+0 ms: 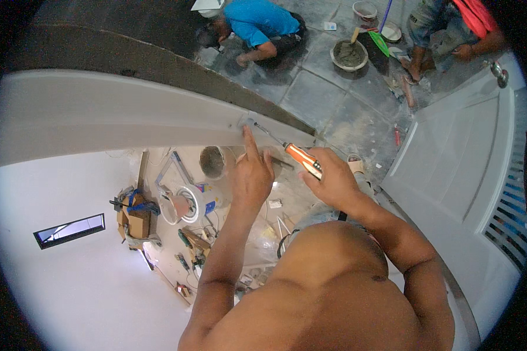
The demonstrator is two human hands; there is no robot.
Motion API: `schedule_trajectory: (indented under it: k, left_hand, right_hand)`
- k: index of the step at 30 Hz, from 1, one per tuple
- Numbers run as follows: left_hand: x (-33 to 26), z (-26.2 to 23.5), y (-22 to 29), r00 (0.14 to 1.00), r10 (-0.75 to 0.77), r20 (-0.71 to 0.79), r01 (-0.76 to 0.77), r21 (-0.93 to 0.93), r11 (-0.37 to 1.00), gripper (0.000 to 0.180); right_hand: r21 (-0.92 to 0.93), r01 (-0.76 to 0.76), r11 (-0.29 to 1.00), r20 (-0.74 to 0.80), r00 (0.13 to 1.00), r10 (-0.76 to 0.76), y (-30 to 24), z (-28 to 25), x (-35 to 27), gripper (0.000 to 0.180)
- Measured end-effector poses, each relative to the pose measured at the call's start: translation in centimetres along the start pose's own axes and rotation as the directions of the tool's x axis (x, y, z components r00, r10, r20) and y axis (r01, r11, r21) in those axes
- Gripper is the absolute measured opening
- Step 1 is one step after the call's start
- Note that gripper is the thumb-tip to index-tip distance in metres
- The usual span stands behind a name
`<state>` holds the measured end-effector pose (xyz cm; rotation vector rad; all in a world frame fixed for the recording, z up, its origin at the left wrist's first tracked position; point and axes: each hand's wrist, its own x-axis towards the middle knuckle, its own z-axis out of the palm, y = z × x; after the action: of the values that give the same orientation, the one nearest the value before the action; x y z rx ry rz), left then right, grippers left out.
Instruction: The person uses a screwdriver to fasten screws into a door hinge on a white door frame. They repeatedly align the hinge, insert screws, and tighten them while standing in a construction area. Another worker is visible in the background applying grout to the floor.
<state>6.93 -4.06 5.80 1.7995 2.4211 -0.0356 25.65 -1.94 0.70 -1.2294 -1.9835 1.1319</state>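
Observation:
My right hand (334, 182) grips an orange-handled screwdriver (303, 159). Its thin shaft runs up and left to a small grey plate (247, 121) on the edge of a long white beam (129, 117). My left hand (252, 175) reaches up beside it. Its index finger is stretched out with the tip resting on the beam just below the plate, and the other fingers are loosely curled with nothing visible in them. Both forearms rise from my bare chest at the bottom of the view.
A white door (468, 164) with a knob (498, 71) stands open at right. Far below lie a bucket (214, 162), a cardboard box (137, 219) and scattered tools. On the tiled floor a person in blue (257, 26) crouches, and another person (451, 29) squats by a mortar bowl (349, 54).

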Motion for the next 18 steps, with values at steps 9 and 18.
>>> schedule_trajectory:
  k: [9,18]
  left_hand:
    - [0.4,-1.4,1.1,0.983,-0.062,0.171,0.045,0.105,0.994,0.081]
    - [0.9,-1.8,1.9,0.985,-0.026,0.173,-0.001,0.149,0.989,0.090]
  right_hand:
    - [0.268,-0.195,0.943,0.135,0.977,0.164,0.6,0.6,0.4,0.048]
    - [-0.142,0.087,0.986,-0.009,0.996,-0.090,-0.3,0.4,-0.1,0.045]
